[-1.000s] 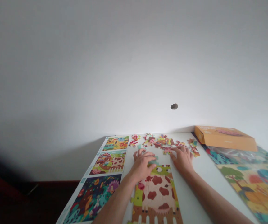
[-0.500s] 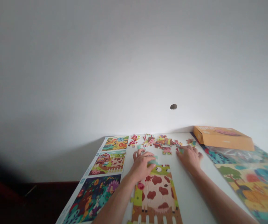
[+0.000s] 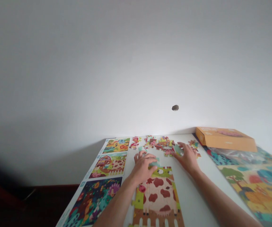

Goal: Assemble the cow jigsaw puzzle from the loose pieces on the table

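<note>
A partly joined jigsaw puzzle (image 3: 158,195) lies on the table, with a spotted cow and a white fence on it. My left hand (image 3: 142,167) rests at its upper left, fingers curved and apart. Beside that thumb and index finger is a pale blue-green puzzle piece (image 3: 155,162), partly covered. My right hand (image 3: 188,156) grips another puzzle piece (image 3: 178,150), pale green with some red, between thumb and fingers. Just left of it lies a pink pig piece (image 3: 168,152). Loose puzzle pieces (image 3: 163,143) are scattered behind the hands.
A printed picture sheet (image 3: 108,164) runs along the table's left side. On the right stand an orange box (image 3: 228,140) and, below it, a plastic-covered animal picture (image 3: 256,186). A white wall (image 3: 136,78) with a hole (image 3: 175,107) rises behind the table.
My right hand has moved slightly left and closed on a pale green piece, lifting it at a tilt near the pig piece. My left hand has stayed put.
</note>
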Motion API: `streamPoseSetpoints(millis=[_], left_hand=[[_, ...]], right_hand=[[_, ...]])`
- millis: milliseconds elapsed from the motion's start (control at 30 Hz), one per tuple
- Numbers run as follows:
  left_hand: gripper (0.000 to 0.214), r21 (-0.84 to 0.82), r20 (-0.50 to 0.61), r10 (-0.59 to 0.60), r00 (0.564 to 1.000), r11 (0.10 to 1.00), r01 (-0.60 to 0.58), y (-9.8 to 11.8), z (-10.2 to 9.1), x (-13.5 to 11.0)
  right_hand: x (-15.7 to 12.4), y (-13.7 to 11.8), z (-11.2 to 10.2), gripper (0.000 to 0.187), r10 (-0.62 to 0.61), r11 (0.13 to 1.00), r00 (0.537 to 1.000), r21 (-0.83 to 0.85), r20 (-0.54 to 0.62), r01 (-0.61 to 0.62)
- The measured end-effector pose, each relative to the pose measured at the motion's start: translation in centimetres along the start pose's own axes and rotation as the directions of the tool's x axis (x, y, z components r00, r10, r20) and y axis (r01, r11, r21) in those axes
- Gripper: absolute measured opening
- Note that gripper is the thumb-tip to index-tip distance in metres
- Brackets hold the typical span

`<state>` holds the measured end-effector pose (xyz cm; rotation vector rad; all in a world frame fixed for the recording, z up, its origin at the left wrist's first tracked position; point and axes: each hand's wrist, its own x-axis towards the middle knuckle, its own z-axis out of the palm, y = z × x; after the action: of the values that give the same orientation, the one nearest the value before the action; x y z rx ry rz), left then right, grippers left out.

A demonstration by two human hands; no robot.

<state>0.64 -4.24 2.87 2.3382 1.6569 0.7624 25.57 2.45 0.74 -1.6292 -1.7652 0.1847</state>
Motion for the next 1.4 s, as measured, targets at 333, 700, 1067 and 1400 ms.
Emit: streamPoseSetpoints(millis=[333,700,1067,1400], left_hand=[[0.063,-0.046,-0.069,0.012,0.998,0.999,-0.016,-0.5,0.5,0.1],[0.051,-0.061,-0.151,0.052,0.987,0.996,-0.062,-0.7,0.7,0.5],[0.049,-0.048,-0.212,0.041,0.976,0.997,-0.052,-0.6,0.6,0.4],[0.052,-0.015,-0.245,0.070,0.967,0.997,-0.076,-0.3,0.4,0.3]], right_hand=[[-1.7,-2.4,-0.9,0.052,-0.466,0.847,0.868,0.370,0.171,0.382],[-2.6,-3.9,-0.9,0.055,-0.617,0.762,0.765,0.385,0.187,0.520],[-2.4,-3.9,-1.0,0.054,-0.592,0.785,0.790,0.337,0.159,0.520],[-2.4,-3.9,-0.9,0.051,-0.601,0.773,0.791,0.339,0.116,0.537]])
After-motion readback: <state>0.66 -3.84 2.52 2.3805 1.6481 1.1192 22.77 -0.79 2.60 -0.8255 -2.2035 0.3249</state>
